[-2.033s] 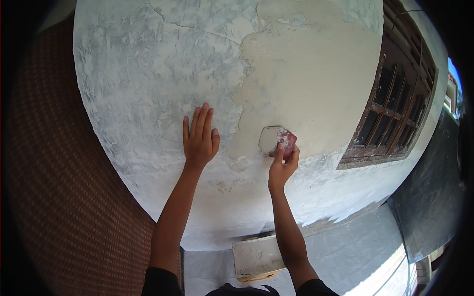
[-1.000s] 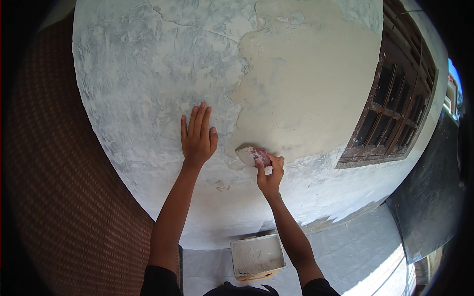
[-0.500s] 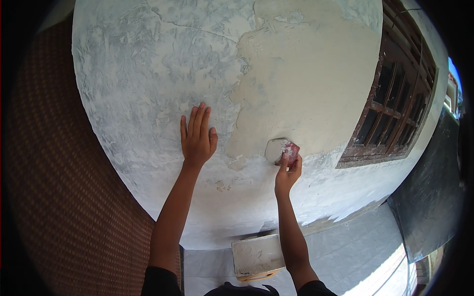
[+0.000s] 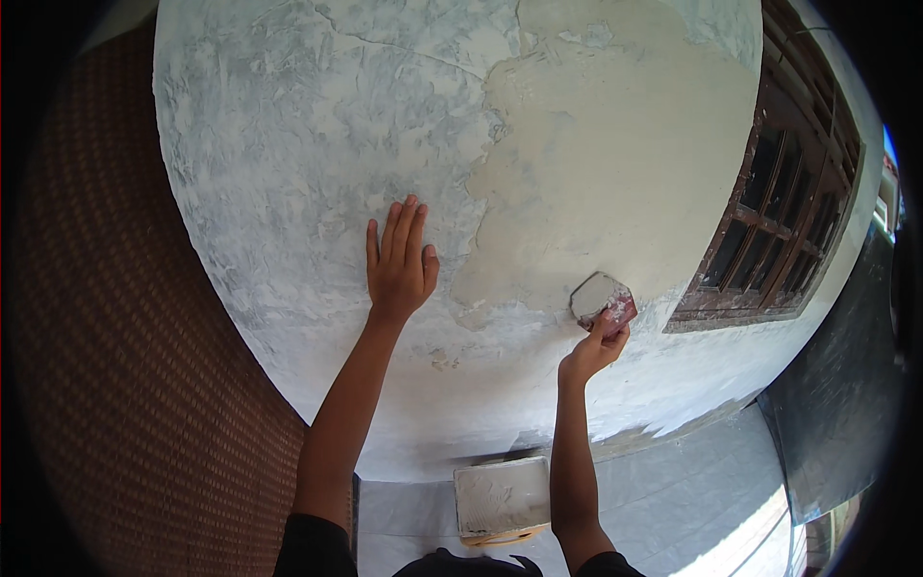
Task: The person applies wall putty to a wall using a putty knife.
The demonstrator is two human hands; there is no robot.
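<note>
In front of me stands a wall [image 4: 317, 154] with patchy grey-white plaster and a broad beige layer of putty [image 4: 615, 163] on its right part. Against the patchy plaster, left of the putty's ragged border, my left hand [image 4: 399, 269] lies flat with its fingers stretched upward. My right hand [image 4: 598, 351] grips a red putty scraper [image 4: 615, 306] smeared with pale putty. The scraper is at the lower edge of the beige layer, tilted; whether its blade touches the wall is hard to tell.
A tray of putty [image 4: 502, 486] sits below, between my forearms, on a grey sheet [image 4: 663, 490]. At the right is a brown wooden window [image 4: 769, 212]; a dark panel [image 4: 846, 375] leans beyond it. Woven brown matting [image 4: 115, 288] borders the wall at the left.
My right hand has moved the putty scraper to the right along the lower edge of the beige putty and tilted it. My view has shifted slightly; my left hand stays flat on the wall.
</note>
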